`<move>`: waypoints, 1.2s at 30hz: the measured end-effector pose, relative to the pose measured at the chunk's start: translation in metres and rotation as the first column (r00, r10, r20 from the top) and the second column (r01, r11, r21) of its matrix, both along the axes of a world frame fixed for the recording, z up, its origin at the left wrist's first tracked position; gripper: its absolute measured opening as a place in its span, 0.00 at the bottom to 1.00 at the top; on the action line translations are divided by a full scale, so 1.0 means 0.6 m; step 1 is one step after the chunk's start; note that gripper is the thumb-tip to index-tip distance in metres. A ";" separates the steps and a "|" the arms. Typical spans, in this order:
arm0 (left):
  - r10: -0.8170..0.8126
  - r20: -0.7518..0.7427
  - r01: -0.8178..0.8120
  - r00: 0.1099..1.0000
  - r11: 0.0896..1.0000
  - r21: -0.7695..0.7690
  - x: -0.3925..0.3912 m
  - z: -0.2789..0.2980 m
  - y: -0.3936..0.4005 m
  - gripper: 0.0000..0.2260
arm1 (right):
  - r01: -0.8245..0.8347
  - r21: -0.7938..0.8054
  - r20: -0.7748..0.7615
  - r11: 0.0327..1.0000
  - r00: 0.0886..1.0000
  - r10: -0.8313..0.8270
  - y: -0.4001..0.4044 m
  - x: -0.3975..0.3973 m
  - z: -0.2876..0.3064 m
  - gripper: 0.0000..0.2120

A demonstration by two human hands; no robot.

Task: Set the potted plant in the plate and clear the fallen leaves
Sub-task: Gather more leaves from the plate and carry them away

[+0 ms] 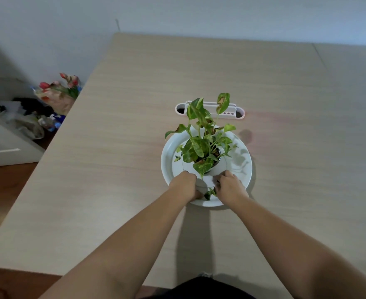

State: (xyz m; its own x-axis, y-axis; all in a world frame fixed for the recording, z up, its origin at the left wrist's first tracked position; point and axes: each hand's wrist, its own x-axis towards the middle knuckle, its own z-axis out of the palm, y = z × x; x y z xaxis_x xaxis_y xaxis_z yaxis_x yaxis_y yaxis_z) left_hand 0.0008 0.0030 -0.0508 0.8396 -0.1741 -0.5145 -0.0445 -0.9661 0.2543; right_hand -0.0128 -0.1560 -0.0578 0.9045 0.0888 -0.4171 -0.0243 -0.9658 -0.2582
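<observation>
Far left of the left hand: a heap of soft clutter on the floor, with a bunch of red tulips in crinkled wrapping topping it.
Table: a pale wood-grain laminate table, matte and flat, under both forearms.
Left hand: the left hand rests on the near part of the plate with fingers curled in; whether it grips anything cannot be told, as the fingertips are hidden.
Plate: a round, smooth, glossy white ceramic plate with a raised rim lies under and just beyond both hands.
Plant: a small potted pothos with heart-shaped green leaves mottled yellow stands upright in the middle of the plate, just ahead of the knuckles; its pot is mostly hidden by foliage.
Between the hands: a small loose green leaf lies on the plate's near rim, touching the right hand's fingers.
Right hand: the right hand is curled, seemingly pinching that leaf.
Beyond the hands: a long oval white plastic desk organiser with round holes sits behind the plant.
</observation>
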 end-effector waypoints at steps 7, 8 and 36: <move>-0.025 0.031 0.026 0.999 0.999 -0.044 0.004 -0.008 0.016 0.08 | -0.123 0.123 -0.060 0.985 0.990 0.131 -0.010 -0.018 0.005 0.17; -0.028 0.036 0.030 0.999 0.998 -0.050 0.005 -0.009 0.017 0.08 | -0.122 0.127 -0.065 0.984 0.989 0.131 -0.011 -0.019 0.006 0.17; 0.108 0.031 -0.094 0.994 0.952 -0.291 0.007 -0.025 0.031 0.09 | 0.299 0.208 -0.090 0.931 0.954 -0.286 0.003 0.008 0.033 0.09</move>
